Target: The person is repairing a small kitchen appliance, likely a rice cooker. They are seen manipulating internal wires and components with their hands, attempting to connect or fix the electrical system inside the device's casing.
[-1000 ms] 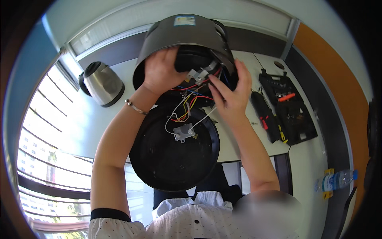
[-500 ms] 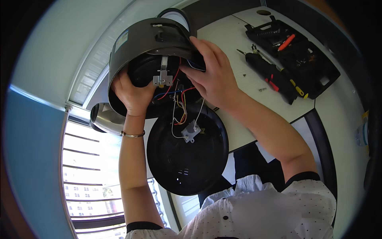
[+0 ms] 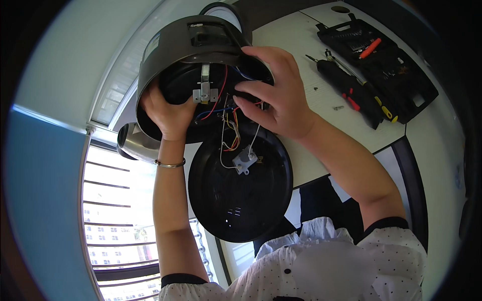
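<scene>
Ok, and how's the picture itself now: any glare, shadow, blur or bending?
Head view: the window partly blown out to white; same view: the inside of the dark housing in shadow; same view: a soft blurred patch over the shirt, edges bowing near the rim.

Round cover point(image 3: 216, 205) before appliance housing point(image 3: 168, 50); kettle point(image 3: 140, 144) left; tool case point(image 3: 412, 94) right.

Silvery kettle point(image 3: 139, 142) partly hidden, barred window point(image 3: 113, 213), blue panel point(image 3: 45, 195) — open black tool case point(image 3: 416, 86)
</scene>
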Demonstrator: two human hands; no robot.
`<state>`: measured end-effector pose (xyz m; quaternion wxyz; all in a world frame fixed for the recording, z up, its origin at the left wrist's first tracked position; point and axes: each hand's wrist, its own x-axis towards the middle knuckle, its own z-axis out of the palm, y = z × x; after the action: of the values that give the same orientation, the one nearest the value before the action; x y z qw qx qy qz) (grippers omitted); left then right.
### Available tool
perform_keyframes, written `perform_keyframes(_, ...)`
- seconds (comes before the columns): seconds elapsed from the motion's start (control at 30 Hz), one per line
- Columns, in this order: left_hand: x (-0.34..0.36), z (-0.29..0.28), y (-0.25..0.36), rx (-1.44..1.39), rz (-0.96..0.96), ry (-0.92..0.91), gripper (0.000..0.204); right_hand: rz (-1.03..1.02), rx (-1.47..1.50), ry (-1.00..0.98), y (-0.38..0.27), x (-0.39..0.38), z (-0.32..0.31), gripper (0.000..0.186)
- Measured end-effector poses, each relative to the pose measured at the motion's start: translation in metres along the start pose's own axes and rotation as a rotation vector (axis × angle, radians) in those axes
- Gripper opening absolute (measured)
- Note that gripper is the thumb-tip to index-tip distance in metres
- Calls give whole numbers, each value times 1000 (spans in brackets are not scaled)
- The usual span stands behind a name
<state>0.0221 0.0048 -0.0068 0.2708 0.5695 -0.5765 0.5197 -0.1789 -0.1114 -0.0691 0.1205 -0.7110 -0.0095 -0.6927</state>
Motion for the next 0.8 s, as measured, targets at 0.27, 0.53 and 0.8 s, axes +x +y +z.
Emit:
perform_keyframes(0.27, -3, -2, -5, 5, -62, -8, 77, 51, 65, 94, 1, 6, -6, 19)
perform_keyframes(0.53, -10, -3, -1, -20, -177, -55, 77, 221, 94, 71, 2, 7, -4, 28)
perform_keyframes(0.8, -8, -4, 2, -43, -183, -52, 74, 142, 2, -57, 1, 46, 10, 45)
